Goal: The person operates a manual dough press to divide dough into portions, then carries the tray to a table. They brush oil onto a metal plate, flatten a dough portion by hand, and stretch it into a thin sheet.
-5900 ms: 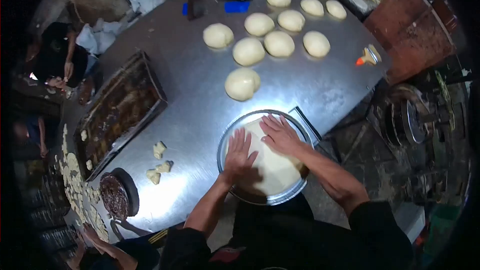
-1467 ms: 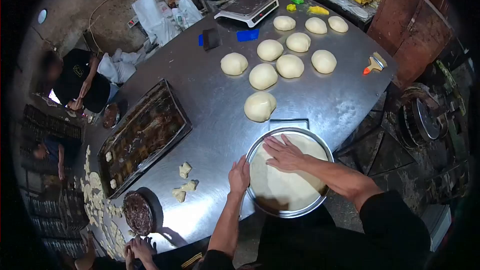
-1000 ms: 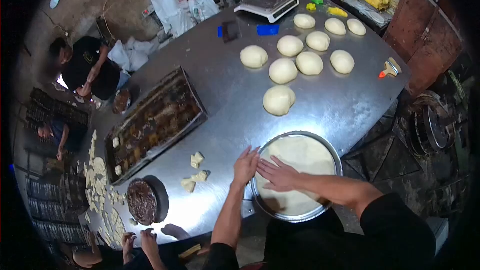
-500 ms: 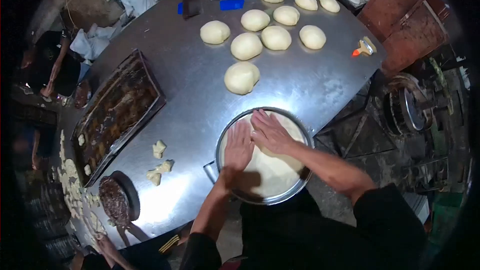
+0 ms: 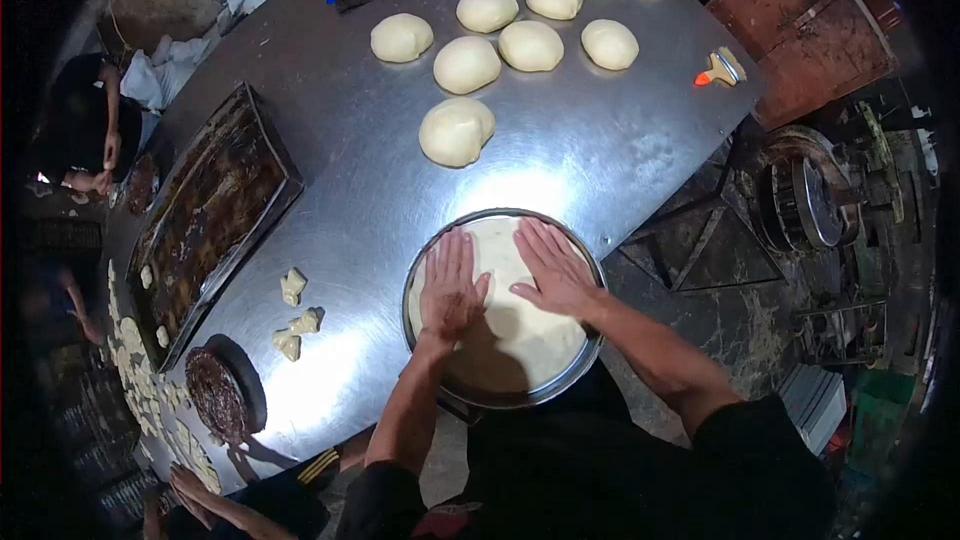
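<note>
A round metal pan (image 5: 590, 352) stands at the front edge of the steel table, with a flat sheet of pale dough (image 5: 510, 340) spread inside it. My left hand (image 5: 453, 285) lies flat on the dough at the pan's left side, fingers stretched out. On the right part of the dough rests my right hand (image 5: 555, 270), its fingers spread and pointing away from me. Beyond the pan, the nearest dough ball (image 5: 457, 132) sits on the table, with several more behind it.
A dark baking tray (image 5: 215, 225) lies at the left. Small dough pieces (image 5: 292, 286) and a bowl of dark filling (image 5: 217, 395) are nearer. A brush (image 5: 722, 68) is at the right edge. Co-workers' hands (image 5: 190, 490) show at lower left.
My hands have moved apart, the left toward the pan's left rim and the right toward its right side. The view has shifted, and the pan appears slightly turned.
</note>
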{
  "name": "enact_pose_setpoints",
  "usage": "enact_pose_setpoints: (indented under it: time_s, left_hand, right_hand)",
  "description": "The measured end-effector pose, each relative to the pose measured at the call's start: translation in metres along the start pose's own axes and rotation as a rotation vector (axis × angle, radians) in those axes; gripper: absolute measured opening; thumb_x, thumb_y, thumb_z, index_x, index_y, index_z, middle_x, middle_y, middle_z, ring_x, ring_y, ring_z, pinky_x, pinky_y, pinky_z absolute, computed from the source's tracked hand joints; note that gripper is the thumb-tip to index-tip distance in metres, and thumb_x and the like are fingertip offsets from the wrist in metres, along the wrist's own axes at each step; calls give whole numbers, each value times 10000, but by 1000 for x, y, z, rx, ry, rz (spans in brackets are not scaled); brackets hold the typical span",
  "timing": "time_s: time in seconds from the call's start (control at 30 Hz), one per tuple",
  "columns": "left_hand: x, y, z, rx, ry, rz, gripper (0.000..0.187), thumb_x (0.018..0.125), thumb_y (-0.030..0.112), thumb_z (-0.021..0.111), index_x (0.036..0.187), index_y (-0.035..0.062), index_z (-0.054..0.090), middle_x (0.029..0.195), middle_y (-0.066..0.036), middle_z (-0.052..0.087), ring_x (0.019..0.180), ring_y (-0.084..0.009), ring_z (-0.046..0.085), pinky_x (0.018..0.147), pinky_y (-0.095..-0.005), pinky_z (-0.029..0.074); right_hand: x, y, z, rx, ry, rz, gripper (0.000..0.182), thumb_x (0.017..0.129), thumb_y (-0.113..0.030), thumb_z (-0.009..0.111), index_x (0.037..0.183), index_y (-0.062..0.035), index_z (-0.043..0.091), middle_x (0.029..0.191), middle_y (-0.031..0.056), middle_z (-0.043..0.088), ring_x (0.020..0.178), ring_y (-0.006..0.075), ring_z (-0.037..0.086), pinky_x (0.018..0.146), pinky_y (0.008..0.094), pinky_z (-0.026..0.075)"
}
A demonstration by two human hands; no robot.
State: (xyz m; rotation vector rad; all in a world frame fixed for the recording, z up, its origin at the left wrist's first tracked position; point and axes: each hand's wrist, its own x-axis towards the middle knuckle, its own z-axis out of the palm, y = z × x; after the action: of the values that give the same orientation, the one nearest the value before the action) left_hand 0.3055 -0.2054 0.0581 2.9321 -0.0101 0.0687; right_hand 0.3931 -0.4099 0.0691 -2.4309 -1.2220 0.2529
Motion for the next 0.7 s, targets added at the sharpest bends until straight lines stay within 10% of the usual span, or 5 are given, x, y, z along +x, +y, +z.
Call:
enact_pose_setpoints:
  time_s: [0.17,0.3,0.5,0.63,0.7]
  left_hand:
    - [-12,-1,-3,-8,137,-164,684,896,318,562,1425,-44,324,1487,-250,310,1390,-384,293,1131,-507,233]
    - [8,-8,7,-3,73,155,692,896,331,561,1413,-65,324,1488,-245,310,1400,-369,277,1139,-505,218]
    - [-37,4,-12,-6,-33,-262,565,864,249,599,1330,-40,464,1393,-246,441,1316,-379,403,1125,-495,261]
    - [24,-10,0,18,57,238,619,902,298,539,1392,-46,380,1462,-252,347,1376,-375,320,1139,-463,250]
    - [16,-11,10,2,57,157,640,915,315,517,1413,-47,341,1484,-245,311,1393,-370,288,1146,-462,233]
  right_hand:
    - [36,-21,-3,209,-43,74,703,932,-414,497,1430,42,300,1517,233,239,1431,363,185,1158,500,136]
    - [8,-16,24,-57,127,145,706,933,-423,483,1432,44,302,1524,217,238,1443,338,161,1156,518,91]
    - [35,10,21,-96,-26,90,686,937,-400,492,1443,19,295,1532,198,234,1449,314,157,1163,516,105]
    - [38,1,-2,36,-12,-33,681,937,-402,486,1419,52,323,1521,231,241,1438,343,183,1161,513,120]
    - [35,11,3,16,56,-46,680,936,-408,485,1418,44,326,1518,236,245,1438,346,181,1166,506,114]
